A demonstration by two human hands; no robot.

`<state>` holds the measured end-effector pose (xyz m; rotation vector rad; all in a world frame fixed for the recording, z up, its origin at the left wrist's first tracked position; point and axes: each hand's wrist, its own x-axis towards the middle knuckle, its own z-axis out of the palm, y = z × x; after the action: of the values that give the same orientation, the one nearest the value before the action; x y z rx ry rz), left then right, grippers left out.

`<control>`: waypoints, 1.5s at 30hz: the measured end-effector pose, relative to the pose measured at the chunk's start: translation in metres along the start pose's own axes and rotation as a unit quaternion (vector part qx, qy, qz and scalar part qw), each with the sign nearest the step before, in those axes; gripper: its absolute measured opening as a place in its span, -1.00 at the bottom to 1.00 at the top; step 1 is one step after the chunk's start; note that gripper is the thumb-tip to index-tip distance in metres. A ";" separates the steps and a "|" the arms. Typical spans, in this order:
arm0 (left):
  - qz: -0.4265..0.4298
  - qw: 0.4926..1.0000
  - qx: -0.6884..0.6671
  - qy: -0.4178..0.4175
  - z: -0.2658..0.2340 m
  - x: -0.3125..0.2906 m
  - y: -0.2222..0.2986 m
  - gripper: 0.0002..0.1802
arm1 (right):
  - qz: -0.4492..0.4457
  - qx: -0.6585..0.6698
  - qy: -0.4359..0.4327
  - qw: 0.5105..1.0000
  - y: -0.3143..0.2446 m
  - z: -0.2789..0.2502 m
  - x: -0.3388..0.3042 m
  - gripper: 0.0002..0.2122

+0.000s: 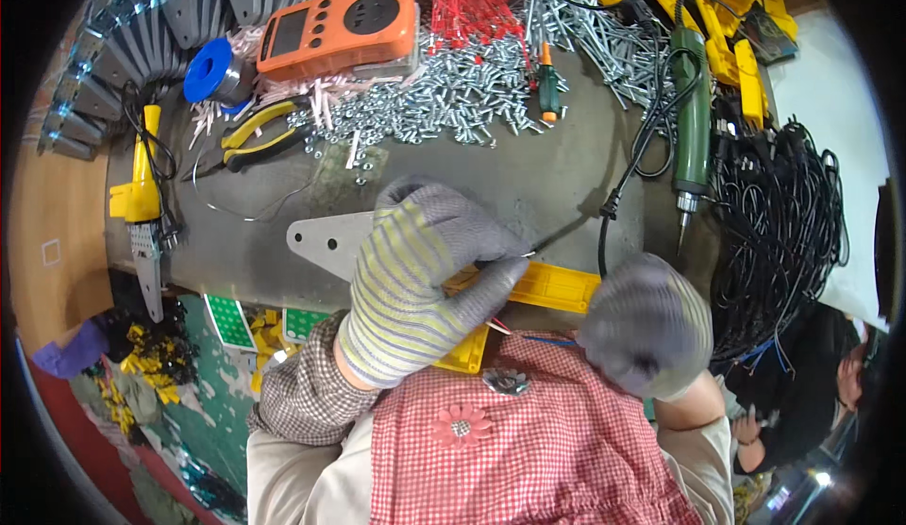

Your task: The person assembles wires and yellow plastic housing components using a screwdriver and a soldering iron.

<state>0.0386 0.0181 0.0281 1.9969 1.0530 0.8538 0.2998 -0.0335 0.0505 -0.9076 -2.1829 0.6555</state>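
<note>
My left hand [425, 275], in a grey and yellow striped glove, curls over a yellow plastic handle shell [557, 286] with thumb and forefinger closed. A thin dark wire tip [530, 253] shows at its fingertips; whether they pinch it I cannot tell. A tapered grey metal plate [326, 244] with holes sticks out left from under this hand. Another yellow part [464, 353] lies below the palm. My right hand [646, 327], gloved too, is smeared by motion at the shell's right end, its fingers unclear. A blue wire [552, 340] reaches toward it.
Beyond my hands lie screws [444, 100], an orange multimeter [340, 30], yellow-handled pliers [264, 136] and a solder spool [215, 72]. A green electric screwdriver [692, 110] and black cables [779, 223] are at right. A yellow-handled tool [144, 181] sits left. Another person [802, 388] is at lower right.
</note>
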 end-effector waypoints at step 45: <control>0.146 0.978 0.149 0.007 0.002 0.000 -0.004 -0.80 | 0.094 -0.105 -0.023 0.990 0.010 0.030 0.045 -0.80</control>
<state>0.0381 0.0192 0.0237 2.4453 0.9528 0.9023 0.2579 0.0016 0.0421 -1.2313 -2.2551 0.5457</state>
